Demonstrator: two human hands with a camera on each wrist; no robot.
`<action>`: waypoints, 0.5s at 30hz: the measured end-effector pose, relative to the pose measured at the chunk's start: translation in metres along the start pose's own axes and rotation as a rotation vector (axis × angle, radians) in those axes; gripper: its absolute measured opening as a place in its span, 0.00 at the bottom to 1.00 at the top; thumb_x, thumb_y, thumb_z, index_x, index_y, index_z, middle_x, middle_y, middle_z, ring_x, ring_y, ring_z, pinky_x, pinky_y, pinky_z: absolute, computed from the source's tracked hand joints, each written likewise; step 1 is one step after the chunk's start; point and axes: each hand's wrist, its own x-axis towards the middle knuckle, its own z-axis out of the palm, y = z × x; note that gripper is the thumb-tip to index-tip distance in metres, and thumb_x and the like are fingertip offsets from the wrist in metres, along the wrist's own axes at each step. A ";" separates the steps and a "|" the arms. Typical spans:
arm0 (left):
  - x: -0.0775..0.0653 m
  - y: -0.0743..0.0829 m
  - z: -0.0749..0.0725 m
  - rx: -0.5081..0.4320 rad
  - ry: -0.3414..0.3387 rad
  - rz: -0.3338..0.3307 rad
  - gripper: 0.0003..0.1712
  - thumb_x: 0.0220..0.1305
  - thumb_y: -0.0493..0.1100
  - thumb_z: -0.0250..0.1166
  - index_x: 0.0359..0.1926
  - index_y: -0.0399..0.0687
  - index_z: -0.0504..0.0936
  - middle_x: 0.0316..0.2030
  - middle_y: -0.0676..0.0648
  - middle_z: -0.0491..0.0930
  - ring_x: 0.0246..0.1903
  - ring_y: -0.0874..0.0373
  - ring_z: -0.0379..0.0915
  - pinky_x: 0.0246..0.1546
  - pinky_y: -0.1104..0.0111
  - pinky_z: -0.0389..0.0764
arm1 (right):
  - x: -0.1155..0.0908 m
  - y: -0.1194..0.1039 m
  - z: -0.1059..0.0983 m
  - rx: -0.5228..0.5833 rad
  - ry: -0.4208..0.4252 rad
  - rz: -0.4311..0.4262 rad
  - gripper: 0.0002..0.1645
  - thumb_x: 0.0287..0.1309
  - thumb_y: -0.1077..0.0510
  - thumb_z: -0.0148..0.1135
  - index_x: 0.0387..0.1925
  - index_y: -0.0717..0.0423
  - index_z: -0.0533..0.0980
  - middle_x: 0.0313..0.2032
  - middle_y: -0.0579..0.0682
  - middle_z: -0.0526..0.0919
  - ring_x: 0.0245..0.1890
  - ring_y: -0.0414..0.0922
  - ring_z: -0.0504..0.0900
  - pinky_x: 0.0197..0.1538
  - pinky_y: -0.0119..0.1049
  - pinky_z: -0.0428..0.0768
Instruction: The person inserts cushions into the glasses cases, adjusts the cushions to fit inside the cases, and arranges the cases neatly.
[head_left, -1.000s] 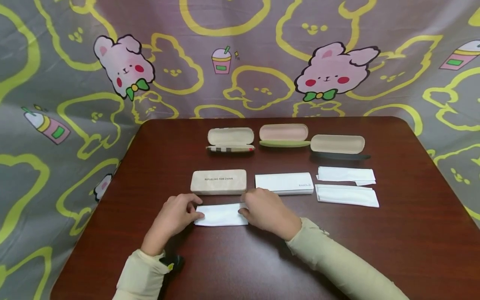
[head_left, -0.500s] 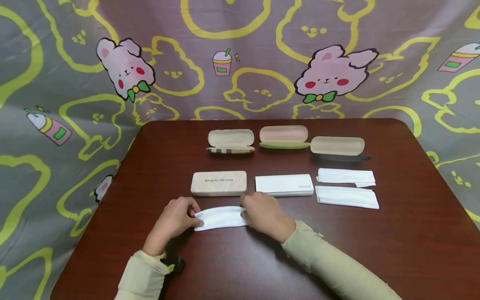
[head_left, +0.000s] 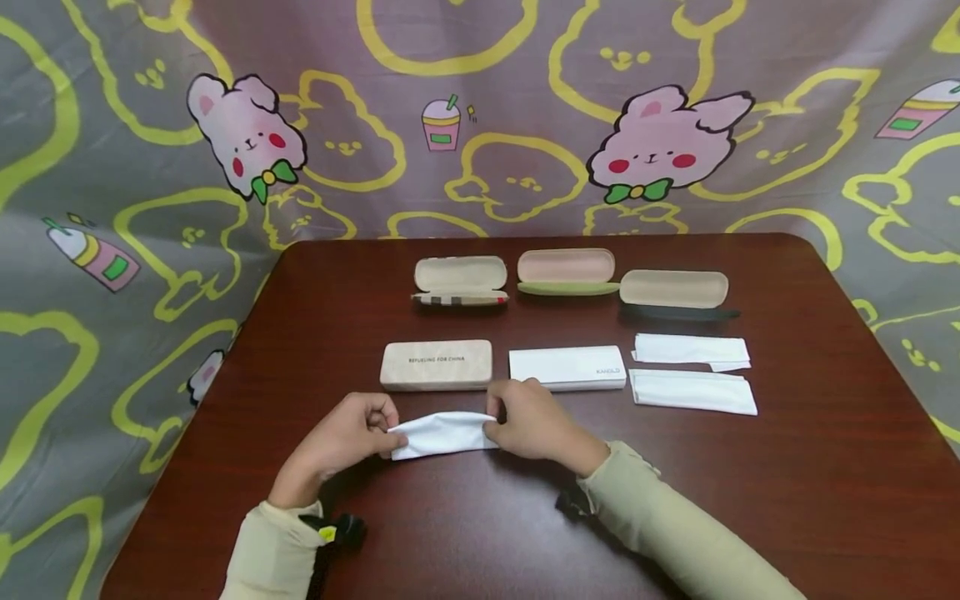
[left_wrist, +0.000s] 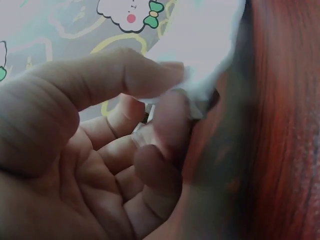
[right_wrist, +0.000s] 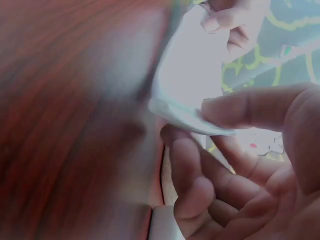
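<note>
A folded white cloth (head_left: 444,435) stretches between my two hands in front of the cream glasses case. My left hand (head_left: 348,437) pinches its left end between thumb and fingers. At the opposite end my right hand (head_left: 536,419) does the same, thumb on the near side. The cloth bows slightly upward along its far edge. In the left wrist view the thumb and index finger meet on the cloth (left_wrist: 205,40), the other fingers loosely curled. The right wrist view shows layered folds at the cloth's (right_wrist: 187,70) end, with the left hand beyond.
Behind the cloth lie a closed cream glasses case (head_left: 437,375) and a white case (head_left: 562,363). Two folded white cloths (head_left: 693,392) lie to the right. Three open glasses cases (head_left: 567,267) line the back of the brown table (head_left: 810,467). A patterned curtain (head_left: 480,100) hangs behind.
The cloth lay flat on the table a second ago; its ends are now pinched and its middle bows up. Both hands have shifted slightly, and the right hand's fingers have tightened into a clearer pinch.
</note>
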 end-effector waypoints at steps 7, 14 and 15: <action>0.005 0.003 -0.004 -0.138 -0.018 -0.055 0.15 0.56 0.31 0.72 0.42 0.30 0.78 0.25 0.45 0.80 0.24 0.58 0.73 0.24 0.69 0.74 | 0.001 0.005 -0.010 0.212 0.020 0.025 0.10 0.46 0.62 0.69 0.22 0.47 0.74 0.15 0.35 0.75 0.17 0.34 0.74 0.26 0.33 0.73; 0.006 0.015 -0.006 -0.103 0.012 -0.038 0.11 0.56 0.32 0.72 0.40 0.29 0.85 0.26 0.45 0.81 0.26 0.57 0.74 0.26 0.67 0.76 | 0.000 0.009 -0.023 0.440 0.031 0.075 0.02 0.53 0.61 0.70 0.29 0.55 0.83 0.22 0.42 0.82 0.21 0.38 0.77 0.27 0.33 0.74; 0.006 0.017 -0.007 -0.102 0.021 -0.037 0.10 0.56 0.32 0.72 0.39 0.29 0.85 0.26 0.45 0.81 0.25 0.57 0.74 0.25 0.67 0.76 | 0.000 0.009 -0.025 0.455 0.036 0.087 0.02 0.54 0.61 0.70 0.30 0.56 0.84 0.22 0.42 0.82 0.21 0.38 0.77 0.27 0.33 0.73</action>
